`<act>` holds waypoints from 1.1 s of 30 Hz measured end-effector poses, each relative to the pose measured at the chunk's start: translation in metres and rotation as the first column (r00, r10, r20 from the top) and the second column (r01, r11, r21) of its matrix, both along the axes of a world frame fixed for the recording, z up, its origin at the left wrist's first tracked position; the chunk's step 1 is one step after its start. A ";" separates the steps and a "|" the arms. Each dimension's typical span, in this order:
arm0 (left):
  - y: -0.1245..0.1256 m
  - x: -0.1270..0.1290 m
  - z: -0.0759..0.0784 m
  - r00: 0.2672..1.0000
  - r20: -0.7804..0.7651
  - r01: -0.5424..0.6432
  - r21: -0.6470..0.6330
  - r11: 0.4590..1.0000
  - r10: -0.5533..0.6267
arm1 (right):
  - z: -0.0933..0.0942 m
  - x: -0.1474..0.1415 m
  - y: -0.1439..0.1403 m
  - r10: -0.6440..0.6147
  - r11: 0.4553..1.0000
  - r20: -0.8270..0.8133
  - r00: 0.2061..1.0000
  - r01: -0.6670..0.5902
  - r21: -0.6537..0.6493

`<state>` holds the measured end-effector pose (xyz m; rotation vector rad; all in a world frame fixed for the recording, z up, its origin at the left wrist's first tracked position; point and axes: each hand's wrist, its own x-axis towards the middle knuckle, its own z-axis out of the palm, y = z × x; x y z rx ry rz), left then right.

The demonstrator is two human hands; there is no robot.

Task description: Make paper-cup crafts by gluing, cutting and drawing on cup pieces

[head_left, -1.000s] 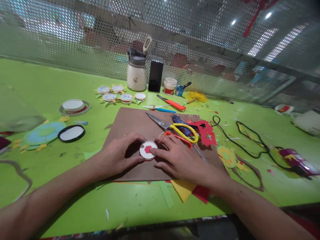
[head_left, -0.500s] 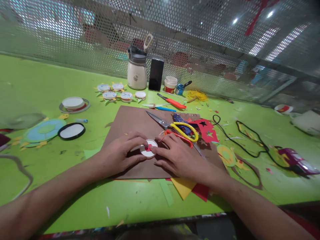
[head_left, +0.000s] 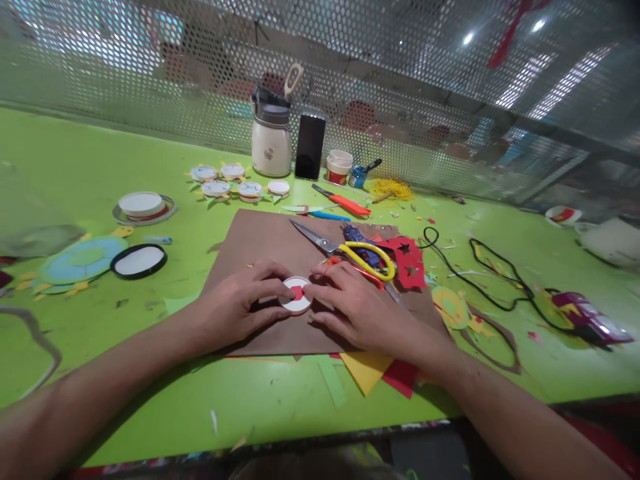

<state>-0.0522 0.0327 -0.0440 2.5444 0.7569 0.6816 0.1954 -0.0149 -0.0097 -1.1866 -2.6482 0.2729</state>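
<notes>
A white disc [head_left: 296, 296] with a red patch is kept flat on brown card [head_left: 260, 243]; it is pinched at 9 o'clock by the left hand [head_left: 239, 308] and pressed at 3 o'clock by right hand [head_left: 354, 308] fingertips; yellow-handled scissors [head_left: 361, 257] lie at 2 o'clock on the green surface [head_left: 90, 167]

A green bench [head_left: 100, 167] carries a brown board [head_left: 260, 243] under the fingers [head_left: 273, 273], scissors [head_left: 350, 257] just beyond them, a jar [head_left: 271, 143] and phone [head_left: 309, 147] farther back.
</notes>
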 end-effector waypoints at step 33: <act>0.004 -0.003 -0.008 1.000 0.024 0.001 0.038 0.999 -0.002 | -0.011 -0.002 0.000 0.032 0.994 0.094 0.995 -0.041 0.103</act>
